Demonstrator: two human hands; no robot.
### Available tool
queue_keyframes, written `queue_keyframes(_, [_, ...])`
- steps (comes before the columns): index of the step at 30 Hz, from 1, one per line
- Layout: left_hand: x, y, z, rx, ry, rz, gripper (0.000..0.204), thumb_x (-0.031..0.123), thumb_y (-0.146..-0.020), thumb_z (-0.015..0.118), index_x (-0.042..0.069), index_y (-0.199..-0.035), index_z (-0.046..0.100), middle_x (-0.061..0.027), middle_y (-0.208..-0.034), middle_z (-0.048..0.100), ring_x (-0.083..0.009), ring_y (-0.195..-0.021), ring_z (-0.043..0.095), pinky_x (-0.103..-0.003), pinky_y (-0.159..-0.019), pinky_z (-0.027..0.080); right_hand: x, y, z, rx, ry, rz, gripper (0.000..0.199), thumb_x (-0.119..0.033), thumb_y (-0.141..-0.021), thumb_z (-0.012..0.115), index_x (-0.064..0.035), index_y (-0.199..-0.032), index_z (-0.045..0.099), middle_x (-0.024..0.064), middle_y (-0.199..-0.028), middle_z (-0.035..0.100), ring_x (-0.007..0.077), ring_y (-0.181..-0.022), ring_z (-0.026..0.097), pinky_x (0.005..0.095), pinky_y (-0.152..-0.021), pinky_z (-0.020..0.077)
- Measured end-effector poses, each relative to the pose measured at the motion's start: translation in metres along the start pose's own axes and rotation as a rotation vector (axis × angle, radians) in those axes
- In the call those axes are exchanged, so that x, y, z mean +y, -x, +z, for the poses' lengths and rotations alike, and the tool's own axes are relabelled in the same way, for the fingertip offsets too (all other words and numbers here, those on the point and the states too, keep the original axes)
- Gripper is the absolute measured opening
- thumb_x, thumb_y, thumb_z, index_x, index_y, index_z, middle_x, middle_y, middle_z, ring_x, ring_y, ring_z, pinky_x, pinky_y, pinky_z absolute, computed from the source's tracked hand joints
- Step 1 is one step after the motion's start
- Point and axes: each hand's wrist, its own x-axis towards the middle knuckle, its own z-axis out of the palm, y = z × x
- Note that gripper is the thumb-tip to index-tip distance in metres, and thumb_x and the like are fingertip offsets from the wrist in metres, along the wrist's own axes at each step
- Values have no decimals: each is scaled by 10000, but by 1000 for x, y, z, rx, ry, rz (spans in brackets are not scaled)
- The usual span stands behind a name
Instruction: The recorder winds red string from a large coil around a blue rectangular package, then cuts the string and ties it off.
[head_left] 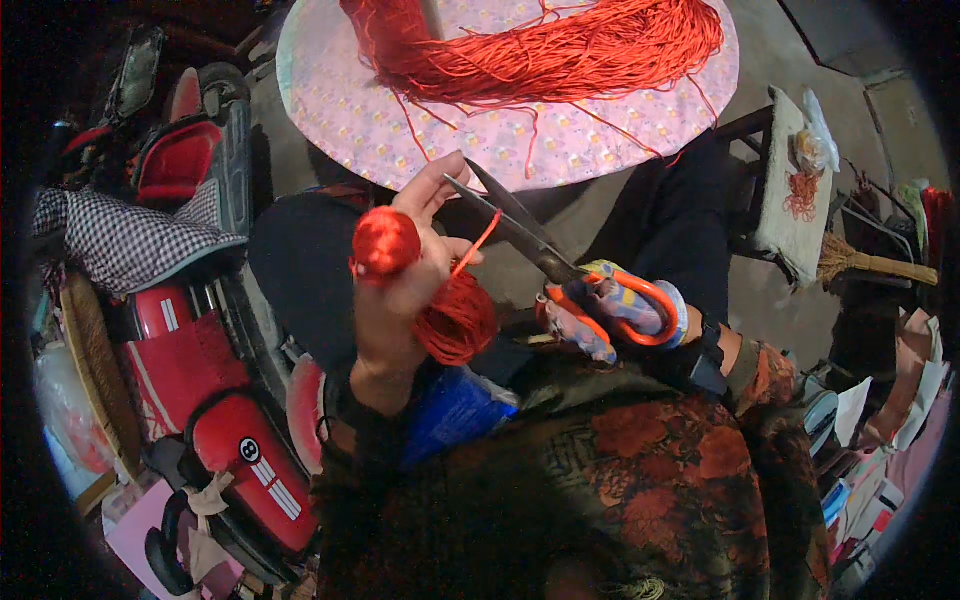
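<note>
My left hand is raised at the middle left, its fingers closed around a bundle of red cord. A glossy rounded end of the bundle sticks out on the left of the hand, and a looped mass of red cord hangs on the right. From this mass a single cord strand runs up toward the scissor blades. My right hand, its fingers covered in patterned material, grips orange-handled scissors. The blades are spread and point up-left, with their tips near my left fingertips.
Ahead stands a round table with a pink patterned cover, bearing a large hank of red cord. A red ride-on vehicle is at the left. To the right are a padded stool with cord scraps and a straw broom.
</note>
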Motion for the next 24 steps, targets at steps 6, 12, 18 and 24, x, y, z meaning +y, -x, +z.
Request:
queue_keyframes(6, [-2,1,5,-310,-30,26,198,25,-747,669,66,-679,487,-190,-1200,550,-190,-1065,564,-338,-769,514,5,12,16,64,-40,-85,565,-521,-960,475,12,-1137,537,41,-836,612,87,-684,585,214,-564,460])
queue_keyframes(12, [5,7,15,-292,-349,-139,191,19,-774,677,70,-738,497,-78,-768,609,-176,-688,593,-309,-635,484,14,1,16,-14,-42,-124,653,-571,-934,470,39,-1159,538,116,-948,619,152,-758,590,255,-651,460])
queue_keyframes(18, [-5,1,12,-366,-624,143,187,-25,-763,678,53,-718,515,-57,-733,595,-159,-641,571,-290,-570,454,13,7,30,53,-119,-260,570,-548,-963,422,-19,-827,586,66,-704,582,133,-611,522,249,-579,409])
queue_keyframes(24, [-5,8,16,-245,-711,-6,204,51,-694,727,41,-666,525,-66,-642,554,-197,-569,546,-314,-554,431,16,7,43,34,-210,-370,480,-418,-1019,395,-72,-732,560,32,-610,549,104,-529,483,231,-505,381])
